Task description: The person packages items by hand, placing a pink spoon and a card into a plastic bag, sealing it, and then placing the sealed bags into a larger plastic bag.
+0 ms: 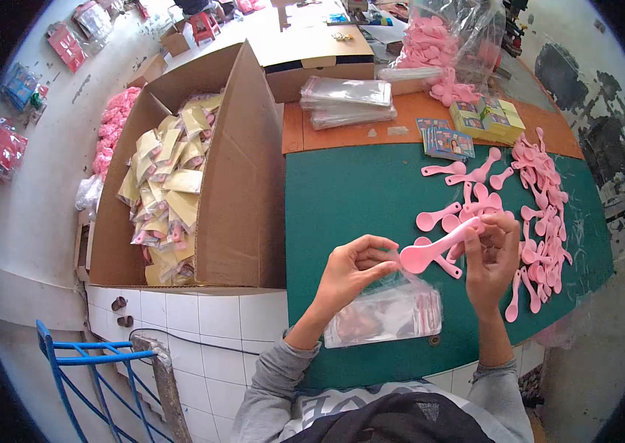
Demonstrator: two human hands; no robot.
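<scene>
A pink plastic spoon [423, 255] is gripped by its handle in my right hand [496, 255], its bowl pointing left. Between the fingertips of my left hand [357, 272] is the edge of a clear plastic bag [410, 282], right beside the spoon's bowl. Below both hands, a stack of clear bags [371, 319] lies on the green table top [349, 199]. Loose pink spoons [431, 220] lie just beyond my hands, and a larger pile of spoons [545, 244] spreads along the right.
On my left stands a tall cardboard box [242, 184] holding many packed bags with yellow cards [172, 181]. Printed cards [447, 144], bundled yellow cards [497, 124] and clear bag packs [346, 96] lie at the back. A blue metal frame [94, 360] stands at lower left.
</scene>
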